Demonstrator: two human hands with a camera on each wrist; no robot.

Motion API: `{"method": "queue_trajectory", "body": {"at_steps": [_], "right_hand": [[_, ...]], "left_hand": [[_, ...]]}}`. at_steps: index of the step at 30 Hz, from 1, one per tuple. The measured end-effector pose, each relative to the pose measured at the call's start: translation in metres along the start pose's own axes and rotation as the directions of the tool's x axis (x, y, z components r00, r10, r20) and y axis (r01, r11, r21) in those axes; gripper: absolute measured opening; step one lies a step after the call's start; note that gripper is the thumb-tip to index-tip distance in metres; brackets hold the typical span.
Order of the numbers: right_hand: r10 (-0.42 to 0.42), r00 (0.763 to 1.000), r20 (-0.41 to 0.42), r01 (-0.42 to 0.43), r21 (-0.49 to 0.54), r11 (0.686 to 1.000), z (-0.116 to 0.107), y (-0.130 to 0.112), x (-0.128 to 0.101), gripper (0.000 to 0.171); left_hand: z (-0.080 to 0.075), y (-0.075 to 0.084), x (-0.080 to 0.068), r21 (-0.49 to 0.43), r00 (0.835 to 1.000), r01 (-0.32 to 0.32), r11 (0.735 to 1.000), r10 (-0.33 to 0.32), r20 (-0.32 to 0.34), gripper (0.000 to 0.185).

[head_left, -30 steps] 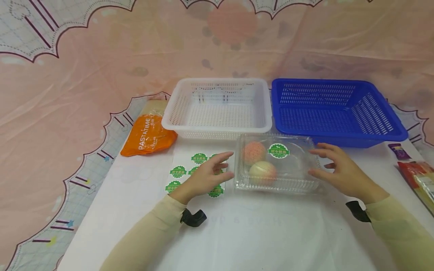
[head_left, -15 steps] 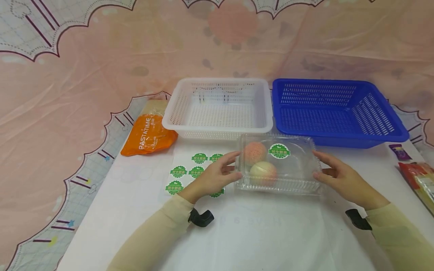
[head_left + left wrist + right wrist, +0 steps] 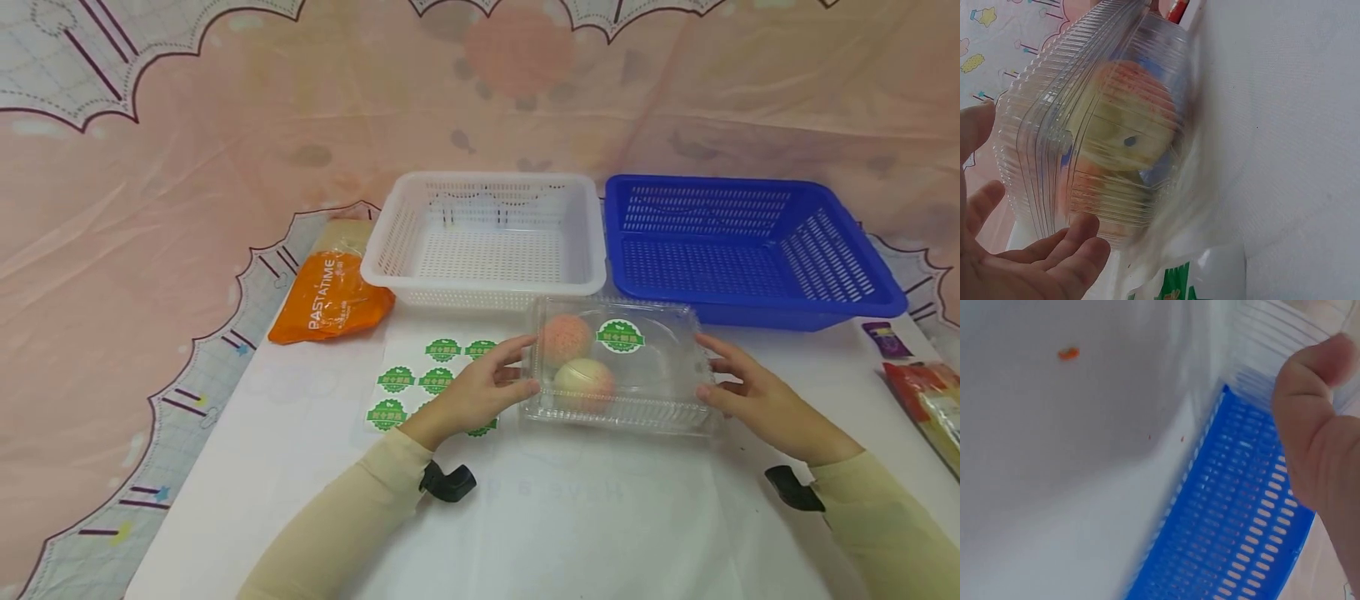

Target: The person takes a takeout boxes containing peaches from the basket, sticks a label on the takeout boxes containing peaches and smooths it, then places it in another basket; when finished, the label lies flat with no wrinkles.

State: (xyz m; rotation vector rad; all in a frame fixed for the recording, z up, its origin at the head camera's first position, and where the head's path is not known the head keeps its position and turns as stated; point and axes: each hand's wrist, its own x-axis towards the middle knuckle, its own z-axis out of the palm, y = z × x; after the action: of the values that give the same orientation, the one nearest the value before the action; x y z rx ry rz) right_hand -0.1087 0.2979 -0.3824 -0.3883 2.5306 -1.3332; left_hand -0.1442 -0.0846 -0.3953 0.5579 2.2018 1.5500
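Observation:
A clear plastic clamshell box [image 3: 652,379] lies closed on the white table, with two peaches [image 3: 581,379] inside and a green round sticker [image 3: 620,336] on its lid. My left hand [image 3: 491,383] touches the box's left end with fingers spread and fairly straight. My right hand [image 3: 738,387] touches the right end the same way. In the left wrist view the box [image 3: 1104,131] fills the frame and my left hand [image 3: 1029,269] lies open against its end. In the right wrist view my right thumb [image 3: 1316,425] rests on the box's ribbed edge [image 3: 1266,356].
An empty white basket [image 3: 483,287] and an empty blue basket [image 3: 750,304] stand side by side just behind the box. An orange pasta bag [image 3: 330,300] lies at the left, and a sheet of green stickers [image 3: 408,381] sits under my left wrist. Snack packets [image 3: 926,400] lie at the right edge.
Both hands have moved inward from beside the box until their fingers touch its two ends. The box itself has hardly shifted.

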Motion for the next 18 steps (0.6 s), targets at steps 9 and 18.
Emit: {"method": "queue_trajectory", "body": {"at_steps": [9, 18], "right_hand": [[-0.009, 1.000, -0.007, 0.010, 0.067, 0.998, 0.006, 0.001, 0.002, 0.071], [-0.061, 0.997, -0.045, 0.065, 0.083, 0.994, 0.012, 0.001, 0.004, 0.067]], "left_hand": [[-0.001, 0.002, -0.001, 0.017, 1.000, -0.003, 1.000, 0.003, 0.007, 0.064], [-0.003, 0.003, -0.001, 0.000, 1.000, 0.002, 1.000, -0.002, 0.030, 0.064]]}}
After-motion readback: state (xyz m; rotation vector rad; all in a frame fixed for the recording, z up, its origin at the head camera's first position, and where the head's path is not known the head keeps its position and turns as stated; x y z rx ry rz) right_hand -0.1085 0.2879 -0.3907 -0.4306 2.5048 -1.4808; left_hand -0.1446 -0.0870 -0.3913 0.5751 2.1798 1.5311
